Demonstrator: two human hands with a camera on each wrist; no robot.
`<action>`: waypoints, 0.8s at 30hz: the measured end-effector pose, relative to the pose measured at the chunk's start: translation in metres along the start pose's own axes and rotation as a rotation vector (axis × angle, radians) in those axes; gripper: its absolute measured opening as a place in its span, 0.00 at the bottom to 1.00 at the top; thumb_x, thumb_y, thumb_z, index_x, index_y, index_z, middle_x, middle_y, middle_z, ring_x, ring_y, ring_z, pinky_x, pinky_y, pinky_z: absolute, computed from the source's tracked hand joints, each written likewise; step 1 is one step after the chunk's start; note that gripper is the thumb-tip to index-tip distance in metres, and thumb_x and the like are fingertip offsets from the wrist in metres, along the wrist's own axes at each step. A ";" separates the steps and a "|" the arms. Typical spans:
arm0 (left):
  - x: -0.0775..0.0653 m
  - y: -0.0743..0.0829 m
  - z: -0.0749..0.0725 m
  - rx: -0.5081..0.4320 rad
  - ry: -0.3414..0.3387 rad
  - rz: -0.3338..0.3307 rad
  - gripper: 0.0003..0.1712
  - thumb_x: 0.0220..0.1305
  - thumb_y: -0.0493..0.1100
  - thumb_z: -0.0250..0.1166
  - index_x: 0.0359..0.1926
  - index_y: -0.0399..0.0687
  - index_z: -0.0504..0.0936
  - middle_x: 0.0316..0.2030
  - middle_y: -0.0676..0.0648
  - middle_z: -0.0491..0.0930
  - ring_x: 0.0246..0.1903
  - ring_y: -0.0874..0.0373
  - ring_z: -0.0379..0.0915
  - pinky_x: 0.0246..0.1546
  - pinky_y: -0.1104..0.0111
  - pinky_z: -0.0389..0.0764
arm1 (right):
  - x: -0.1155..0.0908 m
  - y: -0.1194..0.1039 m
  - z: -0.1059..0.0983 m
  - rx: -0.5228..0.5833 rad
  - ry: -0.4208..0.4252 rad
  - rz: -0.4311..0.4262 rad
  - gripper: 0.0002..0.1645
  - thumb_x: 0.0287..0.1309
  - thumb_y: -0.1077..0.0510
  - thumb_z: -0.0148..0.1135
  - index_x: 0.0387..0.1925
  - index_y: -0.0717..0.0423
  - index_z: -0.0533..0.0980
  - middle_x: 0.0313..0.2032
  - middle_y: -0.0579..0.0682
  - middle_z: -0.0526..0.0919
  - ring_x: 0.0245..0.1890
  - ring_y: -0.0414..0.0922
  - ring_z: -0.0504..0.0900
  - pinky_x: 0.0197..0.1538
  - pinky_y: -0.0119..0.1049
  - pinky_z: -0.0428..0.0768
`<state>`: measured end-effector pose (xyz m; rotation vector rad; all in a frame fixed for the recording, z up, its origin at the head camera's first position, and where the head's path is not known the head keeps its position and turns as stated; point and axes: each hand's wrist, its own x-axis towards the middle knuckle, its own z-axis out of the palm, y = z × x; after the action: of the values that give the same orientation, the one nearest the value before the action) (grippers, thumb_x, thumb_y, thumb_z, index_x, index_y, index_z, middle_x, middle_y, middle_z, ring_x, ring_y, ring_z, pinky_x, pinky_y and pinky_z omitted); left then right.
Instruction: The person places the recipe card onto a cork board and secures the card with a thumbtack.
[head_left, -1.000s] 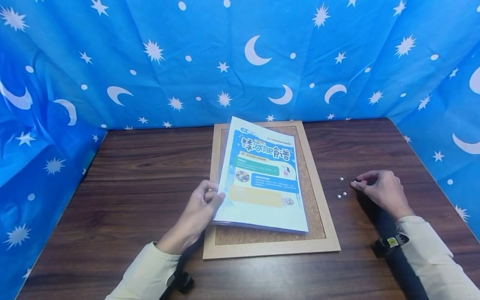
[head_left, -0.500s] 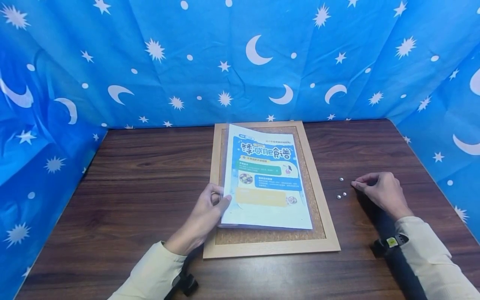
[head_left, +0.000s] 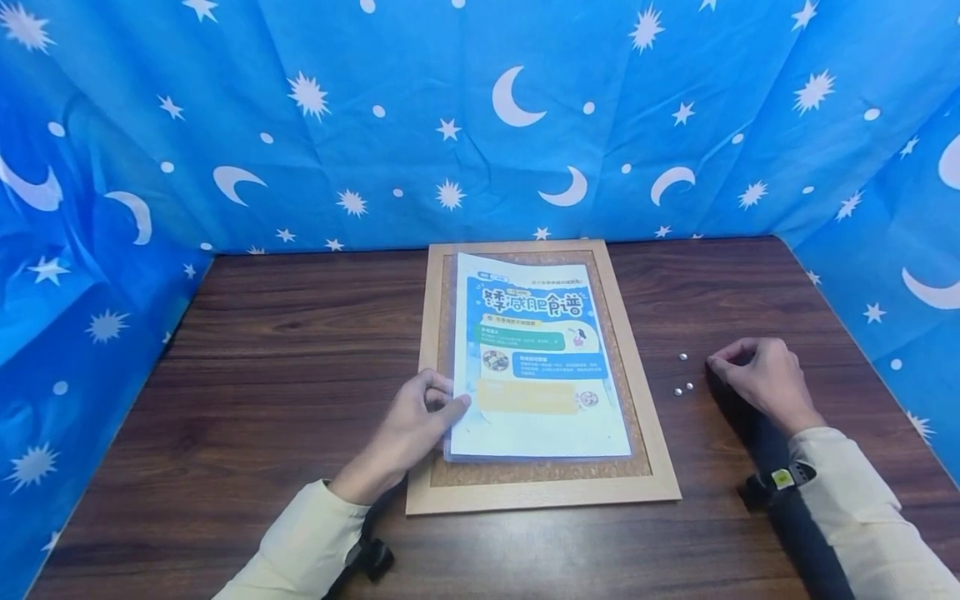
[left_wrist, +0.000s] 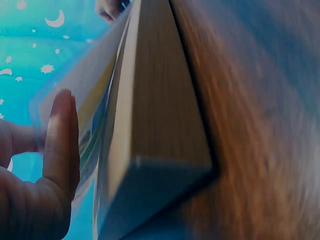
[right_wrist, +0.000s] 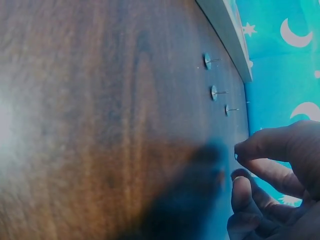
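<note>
A colourful printed flyer (head_left: 536, 358) in a clear sleeve lies on a cork board with a light wooden frame (head_left: 540, 493) at the table's middle. My left hand (head_left: 420, 417) pinches the flyer's left edge, with the thumb (left_wrist: 57, 145) on its top face (left_wrist: 87, 95) beside the frame (left_wrist: 150, 100). My right hand (head_left: 757, 375) rests on the table right of the board, fingers curled. Its thumb and forefinger tips (right_wrist: 245, 150) are pinched together, seemingly on a small thumbtack. Three loose thumbtacks (head_left: 682, 357) (right_wrist: 215, 92) lie just left of that hand.
The dark wooden table (head_left: 285, 350) is walled on three sides by a blue cloth with moons and stars (head_left: 480, 125). Bare wood stretches left of the board and along the front edge.
The flyer, earlier lifted and tilted at its left edge, has come down flat and squared up on the cork board. The right hand has barely moved.
</note>
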<state>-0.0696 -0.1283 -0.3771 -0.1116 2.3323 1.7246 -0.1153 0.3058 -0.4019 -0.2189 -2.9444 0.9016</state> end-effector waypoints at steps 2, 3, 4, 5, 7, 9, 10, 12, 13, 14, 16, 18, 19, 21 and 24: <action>0.001 0.000 -0.003 0.033 -0.015 0.002 0.12 0.67 0.37 0.66 0.45 0.34 0.75 0.31 0.41 0.79 0.23 0.54 0.78 0.23 0.62 0.84 | 0.001 -0.002 -0.002 0.000 0.009 -0.005 0.12 0.60 0.57 0.68 0.32 0.65 0.84 0.29 0.59 0.86 0.28 0.51 0.76 0.30 0.39 0.70; 0.001 0.000 -0.004 0.052 -0.024 0.004 0.12 0.66 0.37 0.67 0.45 0.34 0.75 0.30 0.41 0.79 0.21 0.55 0.78 0.22 0.62 0.84 | 0.002 -0.003 -0.003 -0.001 0.013 -0.005 0.12 0.59 0.57 0.67 0.32 0.65 0.84 0.28 0.57 0.85 0.27 0.50 0.76 0.29 0.38 0.70; 0.002 0.000 -0.005 0.072 -0.035 0.003 0.12 0.66 0.37 0.68 0.44 0.34 0.75 0.29 0.42 0.79 0.19 0.55 0.78 0.20 0.62 0.84 | 0.002 -0.004 -0.003 0.000 0.015 -0.005 0.11 0.58 0.58 0.67 0.31 0.64 0.84 0.27 0.56 0.85 0.27 0.50 0.76 0.29 0.38 0.70; 0.002 0.001 -0.006 0.097 -0.046 0.005 0.12 0.66 0.37 0.68 0.44 0.34 0.76 0.27 0.42 0.80 0.18 0.56 0.78 0.20 0.61 0.84 | 0.003 -0.005 -0.004 0.006 0.013 -0.002 0.10 0.58 0.58 0.67 0.31 0.64 0.83 0.26 0.55 0.85 0.26 0.49 0.77 0.29 0.38 0.71; 0.002 0.002 -0.008 0.146 -0.068 0.009 0.12 0.65 0.38 0.69 0.43 0.34 0.77 0.25 0.43 0.80 0.15 0.56 0.77 0.18 0.62 0.83 | 0.004 -0.007 -0.006 0.007 0.017 -0.004 0.10 0.57 0.58 0.67 0.31 0.63 0.83 0.24 0.53 0.85 0.25 0.48 0.76 0.29 0.38 0.71; 0.003 0.003 -0.010 0.205 -0.084 0.011 0.13 0.65 0.39 0.71 0.42 0.35 0.77 0.23 0.45 0.81 0.13 0.56 0.77 0.17 0.63 0.83 | 0.005 -0.008 -0.008 0.023 0.011 0.000 0.11 0.57 0.57 0.67 0.31 0.64 0.82 0.24 0.51 0.85 0.24 0.46 0.78 0.28 0.37 0.72; 0.004 0.004 -0.011 0.236 -0.087 0.007 0.13 0.64 0.40 0.71 0.43 0.35 0.78 0.22 0.45 0.81 0.13 0.56 0.77 0.16 0.64 0.82 | 0.006 -0.010 -0.009 0.035 0.008 -0.003 0.11 0.57 0.57 0.67 0.31 0.64 0.82 0.23 0.51 0.85 0.23 0.45 0.79 0.27 0.36 0.72; 0.004 0.006 -0.012 0.298 -0.091 -0.001 0.15 0.64 0.41 0.72 0.43 0.36 0.79 0.20 0.46 0.80 0.12 0.56 0.77 0.15 0.68 0.79 | 0.007 -0.013 -0.011 0.048 0.008 -0.015 0.11 0.58 0.57 0.68 0.32 0.65 0.82 0.22 0.51 0.86 0.21 0.43 0.80 0.25 0.35 0.73; 0.004 0.006 -0.013 0.329 -0.092 -0.007 0.15 0.64 0.42 0.72 0.44 0.36 0.79 0.19 0.46 0.80 0.12 0.56 0.77 0.14 0.69 0.77 | 0.008 -0.015 -0.011 0.056 0.006 -0.019 0.11 0.58 0.58 0.67 0.32 0.65 0.82 0.22 0.51 0.86 0.20 0.43 0.81 0.24 0.34 0.73; 0.004 0.006 -0.014 0.359 -0.092 -0.012 0.16 0.64 0.43 0.72 0.45 0.37 0.79 0.18 0.47 0.80 0.12 0.56 0.77 0.13 0.70 0.75 | 0.010 -0.016 -0.012 0.064 0.005 -0.024 0.11 0.58 0.58 0.67 0.33 0.65 0.82 0.22 0.51 0.86 0.20 0.42 0.82 0.23 0.34 0.73; 0.005 0.006 -0.014 0.410 -0.096 -0.019 0.16 0.65 0.44 0.72 0.45 0.38 0.80 0.17 0.47 0.79 0.12 0.56 0.77 0.13 0.72 0.72 | 0.012 -0.020 -0.014 0.064 0.016 -0.047 0.11 0.58 0.59 0.67 0.33 0.65 0.82 0.22 0.52 0.86 0.19 0.42 0.82 0.21 0.34 0.73; 0.005 0.005 -0.015 0.448 -0.098 -0.012 0.17 0.65 0.45 0.72 0.46 0.37 0.80 0.16 0.48 0.79 0.12 0.56 0.76 0.12 0.73 0.70 | 0.014 -0.023 -0.015 0.058 0.029 -0.073 0.10 0.59 0.59 0.67 0.34 0.65 0.82 0.22 0.52 0.86 0.19 0.40 0.81 0.21 0.33 0.72; 0.005 0.005 -0.015 0.461 -0.099 -0.009 0.17 0.65 0.46 0.71 0.45 0.37 0.80 0.16 0.48 0.79 0.12 0.56 0.76 0.12 0.72 0.70 | 0.015 -0.024 -0.015 0.059 0.035 -0.088 0.10 0.59 0.60 0.66 0.34 0.65 0.82 0.22 0.52 0.86 0.19 0.40 0.81 0.20 0.32 0.73; 0.006 0.004 -0.015 0.476 -0.102 -0.004 0.16 0.65 0.46 0.71 0.44 0.38 0.80 0.16 0.49 0.78 0.12 0.57 0.76 0.12 0.72 0.71 | 0.017 -0.028 -0.014 0.060 0.043 -0.121 0.09 0.60 0.60 0.66 0.35 0.65 0.83 0.22 0.53 0.86 0.19 0.38 0.79 0.20 0.31 0.73; 0.006 0.003 -0.016 0.496 -0.103 0.002 0.14 0.65 0.46 0.71 0.41 0.39 0.80 0.15 0.49 0.78 0.12 0.57 0.76 0.13 0.71 0.72 | 0.019 -0.035 -0.012 0.065 0.043 -0.156 0.10 0.62 0.60 0.65 0.37 0.66 0.84 0.22 0.54 0.86 0.18 0.37 0.78 0.20 0.30 0.72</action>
<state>-0.0780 -0.1416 -0.3710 0.0656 2.5961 1.0747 -0.1371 0.2865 -0.3722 -0.0044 -2.8401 0.9552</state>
